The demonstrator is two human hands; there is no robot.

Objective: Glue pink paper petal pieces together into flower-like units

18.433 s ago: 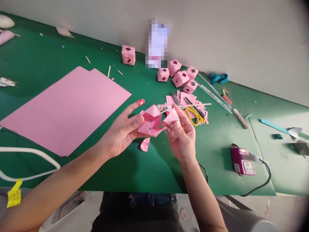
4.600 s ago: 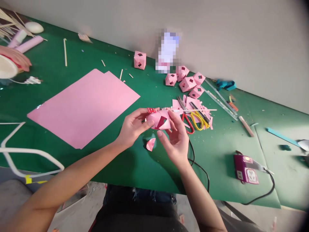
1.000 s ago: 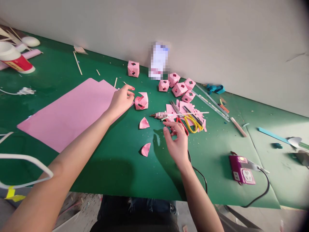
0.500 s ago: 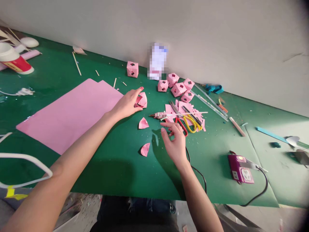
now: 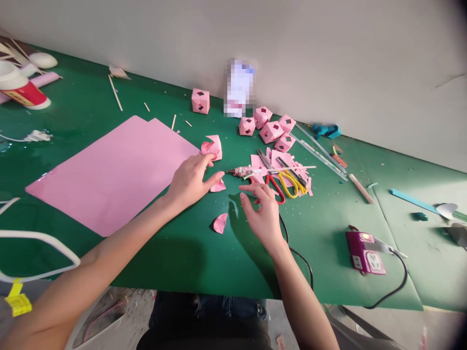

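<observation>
My left hand (image 5: pixel 191 177) is open above the table, its thumb and fingers apart. Its fingertips overlap the lower edge of an open-topped pink folded-paper ball (image 5: pixel 215 146); whether they touch it I cannot tell. The thumb partly covers a small folded pink paper piece (image 5: pixel 219 185). A second such piece (image 5: pixel 220 223) lies nearer to me. My right hand (image 5: pixel 263 209) hovers with fingers apart and nothing between them. Just beyond it lies a glue gun (image 5: pixel 243 172), a long glue stick (image 5: pixel 295 168) reaching out behind it.
Red-handled scissors (image 5: pixel 274 190) and yellow-handled scissors (image 5: pixel 291 187) lie by pink scraps. Several pink paper balls (image 5: pixel 272 131) stand near the wall, beside a blurred phone (image 5: pixel 239 87). Large pink sheets (image 5: pixel 113 175) cover the left. A paper cup (image 5: pixel 27 92) and purple socket adapter (image 5: pixel 365 253) flank them.
Within the last second my left hand reached to the open paper ball, then drew back toward me over the small folded piece. Earlier both hands held the ball. My right hand has hardly moved lately.
</observation>
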